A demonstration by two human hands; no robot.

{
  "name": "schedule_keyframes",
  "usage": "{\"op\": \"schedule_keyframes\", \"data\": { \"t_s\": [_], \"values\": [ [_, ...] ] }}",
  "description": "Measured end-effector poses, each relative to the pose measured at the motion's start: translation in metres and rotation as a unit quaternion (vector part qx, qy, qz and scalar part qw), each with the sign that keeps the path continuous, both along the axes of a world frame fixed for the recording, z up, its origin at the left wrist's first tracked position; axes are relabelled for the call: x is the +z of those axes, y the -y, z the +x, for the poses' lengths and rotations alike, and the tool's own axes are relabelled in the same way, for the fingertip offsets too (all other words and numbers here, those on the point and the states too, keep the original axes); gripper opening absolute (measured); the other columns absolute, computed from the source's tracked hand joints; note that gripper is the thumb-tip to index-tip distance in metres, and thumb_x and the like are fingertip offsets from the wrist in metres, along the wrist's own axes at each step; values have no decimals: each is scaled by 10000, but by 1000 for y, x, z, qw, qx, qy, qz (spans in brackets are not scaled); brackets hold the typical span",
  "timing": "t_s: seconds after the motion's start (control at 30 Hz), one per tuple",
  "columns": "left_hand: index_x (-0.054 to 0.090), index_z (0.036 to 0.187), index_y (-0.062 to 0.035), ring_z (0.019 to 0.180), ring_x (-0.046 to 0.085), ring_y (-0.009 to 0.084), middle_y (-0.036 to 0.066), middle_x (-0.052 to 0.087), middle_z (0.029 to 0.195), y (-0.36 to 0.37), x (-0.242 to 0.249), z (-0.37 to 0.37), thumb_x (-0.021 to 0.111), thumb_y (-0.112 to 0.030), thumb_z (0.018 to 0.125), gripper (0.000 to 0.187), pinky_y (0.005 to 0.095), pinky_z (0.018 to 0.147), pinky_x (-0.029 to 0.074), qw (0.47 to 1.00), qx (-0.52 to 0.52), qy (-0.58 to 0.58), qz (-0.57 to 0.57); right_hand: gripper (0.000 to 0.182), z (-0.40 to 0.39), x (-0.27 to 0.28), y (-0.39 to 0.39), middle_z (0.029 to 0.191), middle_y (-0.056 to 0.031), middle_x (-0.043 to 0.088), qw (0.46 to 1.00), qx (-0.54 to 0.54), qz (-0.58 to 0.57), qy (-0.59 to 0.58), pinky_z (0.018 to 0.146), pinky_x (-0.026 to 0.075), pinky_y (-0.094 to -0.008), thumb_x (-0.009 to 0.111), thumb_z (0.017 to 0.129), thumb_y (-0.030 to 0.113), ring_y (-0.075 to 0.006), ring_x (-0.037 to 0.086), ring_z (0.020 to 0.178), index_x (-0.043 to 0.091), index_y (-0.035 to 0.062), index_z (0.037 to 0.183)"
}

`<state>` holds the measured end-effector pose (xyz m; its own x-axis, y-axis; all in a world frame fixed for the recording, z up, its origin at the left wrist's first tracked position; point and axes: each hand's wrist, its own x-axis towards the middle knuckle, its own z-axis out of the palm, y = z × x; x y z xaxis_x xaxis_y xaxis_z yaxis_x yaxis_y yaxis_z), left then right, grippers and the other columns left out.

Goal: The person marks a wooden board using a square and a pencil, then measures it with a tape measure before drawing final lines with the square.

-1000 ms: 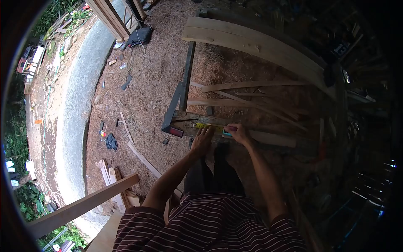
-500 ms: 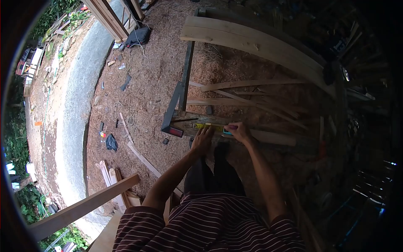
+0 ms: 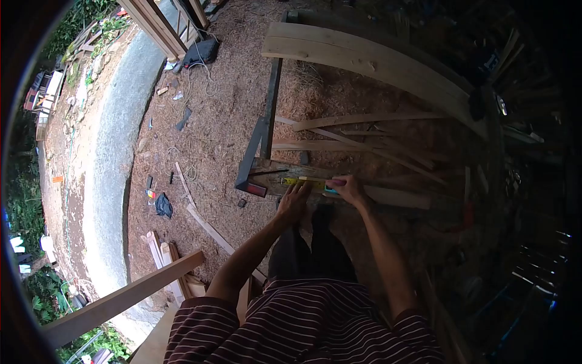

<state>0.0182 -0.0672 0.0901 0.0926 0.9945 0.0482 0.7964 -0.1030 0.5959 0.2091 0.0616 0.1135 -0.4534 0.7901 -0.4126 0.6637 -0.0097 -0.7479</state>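
At the centre of the frame, my left hand [image 3: 293, 205] lies palm down, fingers extended and loosely together, the tips on a yellow strip [image 3: 291, 181], apparently a tape-measure blade; it presses rather than grasps. Just to its right, my right hand [image 3: 353, 192] is closed in a pinch on a small purple-pink object [image 3: 339, 182], whose type cannot be told. A turquoise piece [image 3: 330, 188], possibly the tape's case, shows under those fingers; whether they also grip it is unclear.

The strip runs lengthwise along a weathered board [image 3: 276, 166]. I judge it light, thin and springy, liable to buckle or slide if pushed; it is best held flat by fingertips near its left end, with any case taken by its sides. A thin dark rod [image 3: 270, 173] lies left of the strip, and a block with a red face [image 3: 256, 190] sits at the board's left end.

Farther off, loose wooden strips [image 3: 370, 118] cross the ground at right of centre. Of the possible containers, a crumpled black plastic bag [image 3: 163, 205] lies at left of centre and a dark bag [image 3: 202, 53] at upper left; the contents of both are hidden.
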Motion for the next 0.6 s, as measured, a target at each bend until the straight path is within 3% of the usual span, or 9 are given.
{"op": "schedule_keyframes", "data": {
  "t_s": [0.6],
  "values": [
    [549, 1144, 27, 1151, 469, 317, 128, 510, 1176, -1, 0, -2, 513, -9, 731, 416, 405, 985, 403, 1000, -3, -10, 1, 499, -2, 0, 3, 857, -159, 712, 1000, -1, 0, 4, 711, 527, -333, 731, 763, 464, -251, 698, 816, 718, 10, 971]
  ]
}}
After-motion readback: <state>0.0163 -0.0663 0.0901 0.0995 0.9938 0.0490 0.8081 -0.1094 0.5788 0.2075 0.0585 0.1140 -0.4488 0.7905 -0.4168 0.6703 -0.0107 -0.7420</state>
